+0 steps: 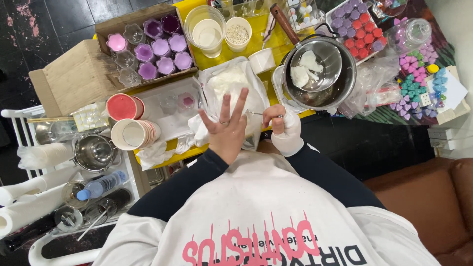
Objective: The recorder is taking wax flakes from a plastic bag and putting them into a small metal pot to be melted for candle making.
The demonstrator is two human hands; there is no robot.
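Bag of white wax flakes (231, 83) sits open on the yellow table (256, 34), centre, directly beyond both hands. Cardboard box (148, 47) of purple flower-shaped moulds at the table's left end; steel pot (322, 76) with white wax lumps just right of the bag. Stacked paper cups (130, 120) lie on their sides left of the hands, two upright cups beyond the bag.

Left hand (227, 129): fingers spread wide, palm down, over the bag's near edge, holding nothing. Right hand (285, 129): white wrap on wrist and palm, fingers curled, pinching a thin metal utensil (256, 114) that points toward the bag. Can't tell if the left hand touches the bag.
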